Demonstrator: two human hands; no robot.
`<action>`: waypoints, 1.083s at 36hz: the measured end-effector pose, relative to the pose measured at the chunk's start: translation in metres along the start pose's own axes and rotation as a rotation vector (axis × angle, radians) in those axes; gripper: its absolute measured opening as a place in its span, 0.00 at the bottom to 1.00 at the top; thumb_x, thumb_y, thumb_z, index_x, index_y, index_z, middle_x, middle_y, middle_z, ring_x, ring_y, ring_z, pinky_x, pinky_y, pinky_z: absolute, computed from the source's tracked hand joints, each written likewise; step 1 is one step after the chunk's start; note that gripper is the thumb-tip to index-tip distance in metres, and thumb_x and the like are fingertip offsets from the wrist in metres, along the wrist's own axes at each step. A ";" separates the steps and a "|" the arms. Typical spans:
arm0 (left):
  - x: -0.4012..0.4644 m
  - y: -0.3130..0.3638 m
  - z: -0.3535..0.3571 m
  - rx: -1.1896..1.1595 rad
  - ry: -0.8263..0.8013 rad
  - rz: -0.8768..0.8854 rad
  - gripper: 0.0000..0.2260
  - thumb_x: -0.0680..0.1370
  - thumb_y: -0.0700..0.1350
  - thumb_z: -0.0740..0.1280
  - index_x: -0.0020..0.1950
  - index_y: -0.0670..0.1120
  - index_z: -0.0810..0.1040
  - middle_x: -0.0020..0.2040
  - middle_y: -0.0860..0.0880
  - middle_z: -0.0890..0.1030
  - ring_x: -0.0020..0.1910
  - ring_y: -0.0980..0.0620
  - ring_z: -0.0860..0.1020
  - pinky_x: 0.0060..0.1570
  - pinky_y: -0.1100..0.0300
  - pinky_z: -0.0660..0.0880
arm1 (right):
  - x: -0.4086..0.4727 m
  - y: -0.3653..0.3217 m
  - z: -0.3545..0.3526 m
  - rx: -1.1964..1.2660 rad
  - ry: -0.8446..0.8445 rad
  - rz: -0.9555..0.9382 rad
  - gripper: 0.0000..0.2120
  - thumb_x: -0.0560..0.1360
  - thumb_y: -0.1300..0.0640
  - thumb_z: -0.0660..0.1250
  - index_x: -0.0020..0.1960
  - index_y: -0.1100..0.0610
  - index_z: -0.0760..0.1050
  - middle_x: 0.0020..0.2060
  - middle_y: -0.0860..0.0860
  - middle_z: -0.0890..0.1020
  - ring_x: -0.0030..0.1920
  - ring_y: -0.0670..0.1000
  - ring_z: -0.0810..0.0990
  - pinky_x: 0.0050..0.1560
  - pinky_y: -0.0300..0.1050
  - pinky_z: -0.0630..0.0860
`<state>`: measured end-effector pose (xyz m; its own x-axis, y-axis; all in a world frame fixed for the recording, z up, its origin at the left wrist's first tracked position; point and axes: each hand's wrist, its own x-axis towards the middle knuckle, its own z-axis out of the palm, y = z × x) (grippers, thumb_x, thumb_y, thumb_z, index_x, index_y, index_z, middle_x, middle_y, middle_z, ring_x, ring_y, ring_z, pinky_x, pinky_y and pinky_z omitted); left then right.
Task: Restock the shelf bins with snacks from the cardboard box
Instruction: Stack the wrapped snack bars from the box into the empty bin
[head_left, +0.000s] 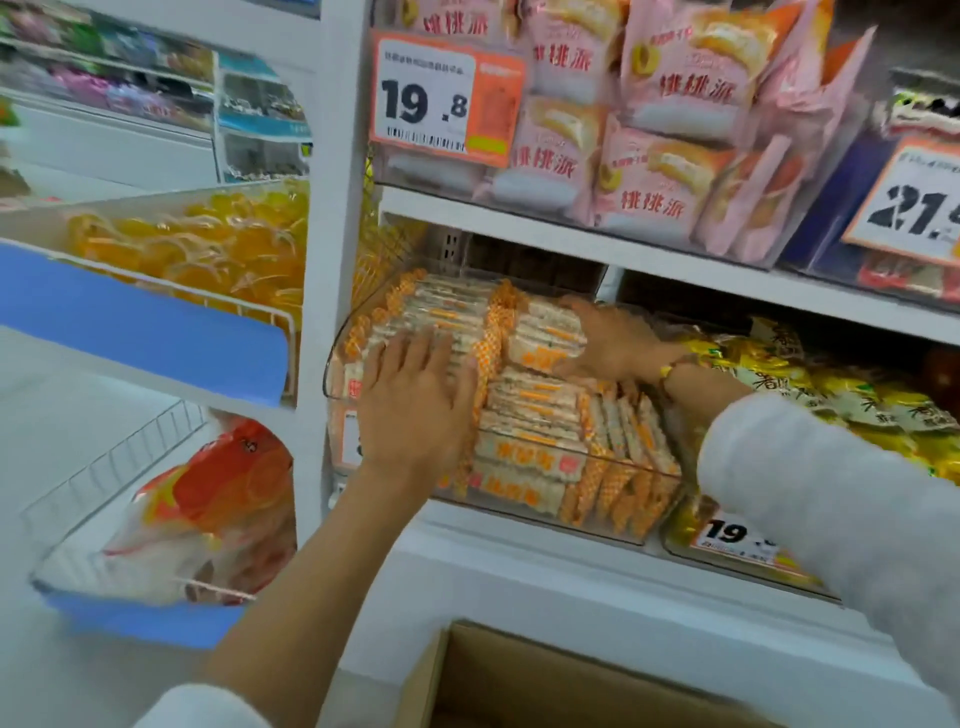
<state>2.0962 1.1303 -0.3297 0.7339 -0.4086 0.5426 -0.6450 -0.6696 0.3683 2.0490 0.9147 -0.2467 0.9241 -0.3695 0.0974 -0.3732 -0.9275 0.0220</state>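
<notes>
Both hands work inside the clear bin (613, 512) on the middle shelf. The left hand (415, 400) lies flat, fingers straight, on the snack packs (524, 415) near the bin's left wall. The right hand (608, 340) curls around one pack (545, 338) toward the back. The cardboard box (524, 680) sits below, its top open.

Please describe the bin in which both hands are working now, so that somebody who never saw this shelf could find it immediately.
Start at the white upright post of the shelving and look just right of it, one shelf below the pink packs. There sits a clear bin, with the left hand and right hand on its contents. Unlike the yellow packs to its right, it holds pale packs with orange checked ends.
</notes>
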 end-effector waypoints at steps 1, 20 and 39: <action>0.000 0.000 0.000 0.001 -0.008 -0.001 0.31 0.78 0.60 0.41 0.74 0.49 0.66 0.75 0.49 0.65 0.75 0.47 0.59 0.73 0.51 0.49 | 0.006 0.003 0.000 0.080 -0.042 -0.016 0.42 0.70 0.43 0.72 0.76 0.51 0.56 0.69 0.55 0.71 0.67 0.57 0.71 0.66 0.49 0.69; 0.000 -0.001 0.000 0.000 0.034 0.029 0.30 0.79 0.59 0.43 0.69 0.45 0.73 0.69 0.45 0.73 0.70 0.43 0.67 0.69 0.49 0.57 | 0.014 0.005 -0.007 0.195 -0.200 -0.014 0.39 0.72 0.55 0.73 0.76 0.48 0.56 0.74 0.51 0.61 0.72 0.54 0.63 0.69 0.44 0.64; 0.001 -0.001 0.003 0.021 0.061 0.028 0.27 0.80 0.57 0.47 0.64 0.44 0.77 0.63 0.44 0.78 0.64 0.42 0.73 0.64 0.50 0.61 | 0.014 -0.007 0.009 0.164 -0.020 0.039 0.45 0.67 0.52 0.75 0.76 0.45 0.54 0.71 0.53 0.67 0.71 0.58 0.65 0.66 0.50 0.63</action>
<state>2.0978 1.1286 -0.3320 0.7011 -0.3887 0.5978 -0.6597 -0.6718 0.3368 2.0654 0.9158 -0.2549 0.9111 -0.4053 0.0755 -0.3922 -0.9085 -0.1441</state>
